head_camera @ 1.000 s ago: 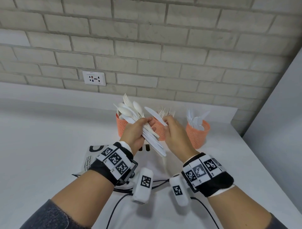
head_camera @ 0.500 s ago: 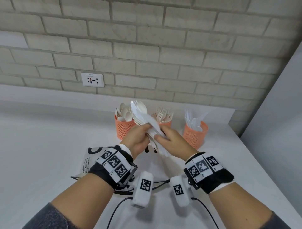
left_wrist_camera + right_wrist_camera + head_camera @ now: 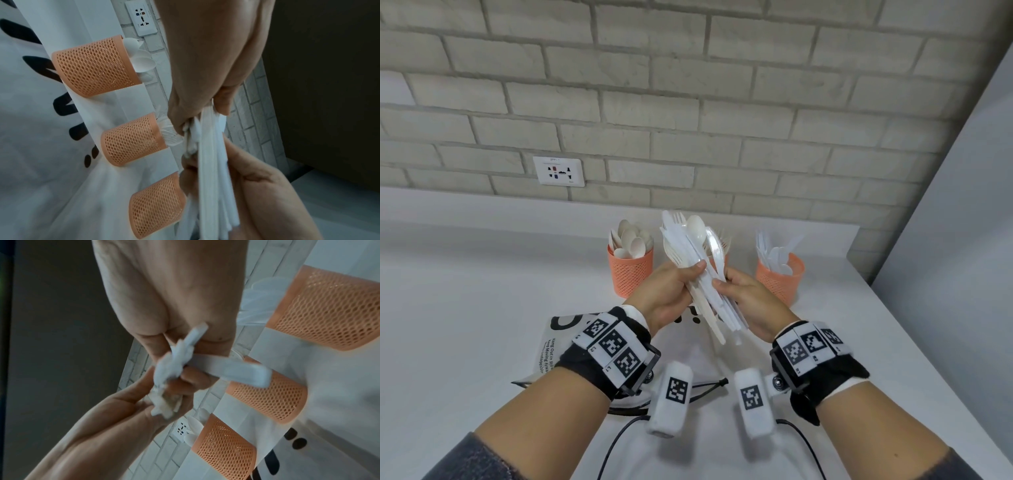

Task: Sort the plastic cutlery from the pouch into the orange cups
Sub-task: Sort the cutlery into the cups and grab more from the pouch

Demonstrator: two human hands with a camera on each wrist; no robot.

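My left hand grips a fanned bundle of smooth white plastic cutlery; my right hand pinches its handles, possibly one knife. Three orange mesh cups stand beyond on the bench.

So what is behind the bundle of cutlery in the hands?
The middle orange cup stands behind the cutlery bundle. Only fork tines and a bit of rim show; the rest is covered.
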